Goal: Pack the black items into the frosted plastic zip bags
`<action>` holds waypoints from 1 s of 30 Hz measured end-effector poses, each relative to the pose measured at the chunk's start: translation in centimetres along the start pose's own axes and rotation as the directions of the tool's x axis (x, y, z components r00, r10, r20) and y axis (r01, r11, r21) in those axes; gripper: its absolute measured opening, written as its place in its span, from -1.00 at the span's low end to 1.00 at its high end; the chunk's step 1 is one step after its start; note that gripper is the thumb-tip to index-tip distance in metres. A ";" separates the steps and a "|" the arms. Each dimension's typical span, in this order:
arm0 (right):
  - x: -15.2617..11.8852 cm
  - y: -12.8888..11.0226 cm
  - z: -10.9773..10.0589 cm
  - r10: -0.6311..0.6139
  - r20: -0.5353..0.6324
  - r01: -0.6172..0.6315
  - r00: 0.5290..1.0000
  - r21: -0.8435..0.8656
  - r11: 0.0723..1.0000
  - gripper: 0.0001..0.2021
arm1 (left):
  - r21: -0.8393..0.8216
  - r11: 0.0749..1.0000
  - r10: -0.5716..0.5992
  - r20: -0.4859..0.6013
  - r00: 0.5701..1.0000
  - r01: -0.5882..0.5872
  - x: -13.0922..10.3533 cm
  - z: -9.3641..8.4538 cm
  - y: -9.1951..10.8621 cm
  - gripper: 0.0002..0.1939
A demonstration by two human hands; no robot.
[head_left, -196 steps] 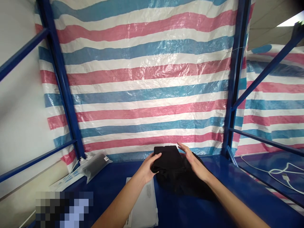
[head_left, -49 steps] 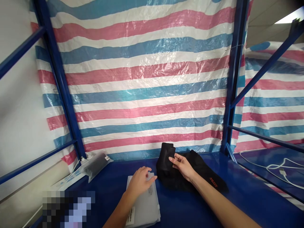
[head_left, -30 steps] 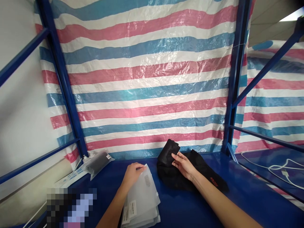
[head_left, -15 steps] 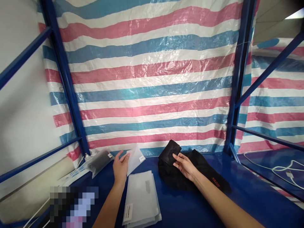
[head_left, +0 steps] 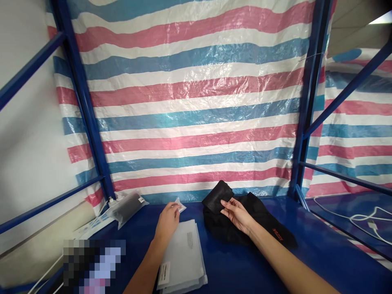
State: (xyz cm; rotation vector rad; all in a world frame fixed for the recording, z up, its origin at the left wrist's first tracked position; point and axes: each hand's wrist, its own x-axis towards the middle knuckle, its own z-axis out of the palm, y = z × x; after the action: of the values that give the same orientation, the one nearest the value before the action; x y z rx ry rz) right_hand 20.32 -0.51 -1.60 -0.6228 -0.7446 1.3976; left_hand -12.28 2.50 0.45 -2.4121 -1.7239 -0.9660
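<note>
My left hand (head_left: 167, 220) is closed on a small clear plastic bag, of which only a corner (head_left: 180, 205) shows past the fingertips. Just in front of that wrist lies a stack of frosted zip bags (head_left: 186, 249) with a barcode label. Between thumb and fingers, my right hand (head_left: 235, 213) pinches a folded black cloth bundle (head_left: 218, 196), tilted above a larger black fabric piece (head_left: 260, 216). That larger piece lies flat on the blue surface and carries red lettering near its right end.
At the left back, a filled frosted bag (head_left: 128, 208) with a dark item inside leans by a white power strip (head_left: 93, 222). Blue metal posts (head_left: 306, 102) frame a striped plastic sheet (head_left: 196, 98). A white cable (head_left: 361, 218) coils at the right.
My left hand has moved right and turned palm down, and the small bag is now mostly covered by it. The black bundle in my right hand has tilted slightly to the left.
</note>
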 end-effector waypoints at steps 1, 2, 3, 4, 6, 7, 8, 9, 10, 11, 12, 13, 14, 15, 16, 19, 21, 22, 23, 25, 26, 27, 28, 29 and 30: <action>0.0 0.0 0.0 0.002 0.002 -0.002 1.000 -0.002 1.000 -0.41 | 0.035 0.998 -0.047 0.020 0.999 0.046 0.0 0.0 -0.3 -0.59; 0.0 0.1 0.0 0.003 0.005 -0.003 1.000 -0.004 1.000 -0.42 | 0.062 0.994 -0.095 0.039 0.995 0.092 0.0 -0.1 -0.6 -0.60; 0.0 0.1 0.0 0.004 0.008 -0.004 1.000 -0.006 1.000 -0.42 | 0.083 0.987 -0.140 0.053 0.989 0.136 0.0 -0.1 -0.9 -0.61; 0.0 0.2 0.0 0.005 0.010 -0.005 1.000 -0.008 1.000 -0.42 | 0.095 0.981 -0.177 0.059 0.982 0.171 0.0 -0.2 -1.2 -0.60; 0.0 0.2 0.0 0.004 0.008 -0.004 1.000 -0.009 1.000 -0.42 | 0.099 0.971 -0.223 0.058 0.973 0.217 -0.1 -0.4 -1.7 -0.58; 0.0 0.2 -0.1 0.003 0.005 -0.003 1.000 -0.009 1.000 -0.42 | 0.092 0.969 -0.233 0.057 0.971 0.227 -0.1 -0.5 -1.9 -0.55; 0.0 0.2 -0.1 0.003 0.002 -0.003 1.000 -0.009 1.000 -0.42 | 0.078 0.970 -0.236 0.054 0.970 0.232 -0.1 -0.6 -2.1 -0.54; 0.1 0.2 -0.1 0.002 -0.001 -0.002 1.000 -0.010 1.000 -0.42 | 0.058 0.971 -0.233 0.052 0.971 0.230 0.0 -0.8 -2.3 -0.54; 0.1 0.2 -0.1 0.002 -0.003 -0.002 1.000 -0.010 1.000 -0.42 | 0.034 0.974 -0.226 0.050 0.973 0.224 0.1 -0.9 -2.4 -0.55; 0.1 0.2 -0.2 0.002 -0.004 -0.002 1.000 -0.010 1.000 -0.42 | 0.008 0.976 -0.216 0.048 0.975 0.215 0.2 -1.0 -2.4 -0.58; 0.1 0.1 -0.2 0.001 -0.004 -0.001 1.000 -0.010 1.000 -0.43 | -0.016 0.979 -0.203 0.046 0.978 0.204 0.4 -1.1 -2.4 -0.61; 0.1 0.1 -0.2 0.000 -0.001 0.000 1.000 -0.010 1.000 -0.43 | -0.049 0.981 -0.186 0.044 0.981 0.188 0.5 -1.2 -2.3 -0.63; 0.1 0.0 -0.2 -0.001 0.002 0.001 1.000 -0.009 1.000 -0.44 | -0.093 0.981 -0.167 0.036 0.985 0.170 0.6 -1.3 -2.2 -0.65; 0.1 0.0 -0.1 -0.001 0.005 0.001 1.000 -0.009 1.000 -0.45 | -0.146 0.978 -0.149 0.022 0.989 0.150 0.7 -1.3 -2.1 -0.66; 0.1 0.0 -0.1 -0.002 0.007 0.002 1.000 -0.009 1.000 -0.46 | -0.203 0.971 -0.131 0.000 0.991 0.128 0.7 -1.2 -1.9 -0.68; 0.1 0.0 -0.1 -0.005 0.007 0.006 1.000 -0.008 1.000 -0.45 | -0.316 0.949 -0.045 -0.085 0.995 0.016 0.6 -1.0 -1.2 -0.67; 0.2 0.0 -0.1 -0.008 0.007 0.008 1.000 -0.008 1.000 -0.45 | -0.288 0.953 0.066 -0.108 0.992 -0.095 0.4 -0.9 -0.8 -0.61; 0.2 0.0 -0.2 -0.009 0.007 0.009 1.000 -0.008 1.000 -0.46 | -0.256 0.954 0.132 -0.109 0.985 -0.156 0.3 -0.8 -0.7 -0.58; 0.2 0.0 -0.2 -0.010 0.008 0.010 1.000 -0.008 1.000 -0.46 | -0.223 0.951 0.195 -0.107 0.975 -0.215 0.3 -0.7 -0.5 -0.56; 0.2 -0.1 -0.2 -0.012 0.009 0.012 1.000 -0.009 1.000 -0.46 | -0.175 0.936 0.293 -0.096 0.951 -0.306 0.1 -0.6 -0.4 -0.54; 0.2 -0.1 -0.3 -0.013 0.008 0.013 1.000 -0.009 1.000 -0.45 | -0.164 0.928 0.324 -0.091 0.942 -0.335 0.1 -0.6 -0.3 -0.53; 0.2 -0.1 -0.2 -0.014 0.008 0.014 1.000 -0.010 1.000 -0.45 | -0.161 0.921 0.345 -0.087 0.934 -0.355 0.1 -0.5 -0.4 -0.53; 0.2 -0.2 -0.2 -0.015 0.009 0.015 1.000 -0.011 1.000 -0.45 | -0.159 0.916 0.359 -0.084 0.930 -0.368 0.0 -0.4 -0.4 -0.52; 0.1 -0.2 -0.2 -0.015 0.010 0.015 1.000 -0.012 1.000 -0.45 | -0.156 0.914 0.367 -0.084 0.926 -0.376 0.0 -0.3 -0.4 -0.51; 0.1 -0.3 -0.1 -0.015 0.012 0.015 1.000 -0.013 1.000 -0.46 | -0.149 0.911 0.374 -0.087 0.923 -0.384 0.0 -0.3 -0.5 -0.50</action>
State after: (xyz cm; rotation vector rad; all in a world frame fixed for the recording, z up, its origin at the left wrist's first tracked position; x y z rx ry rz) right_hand 20.59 -0.47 -1.48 -0.6185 -0.7675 1.3844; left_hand -12.84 2.59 0.52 -2.6472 -1.1280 -1.1373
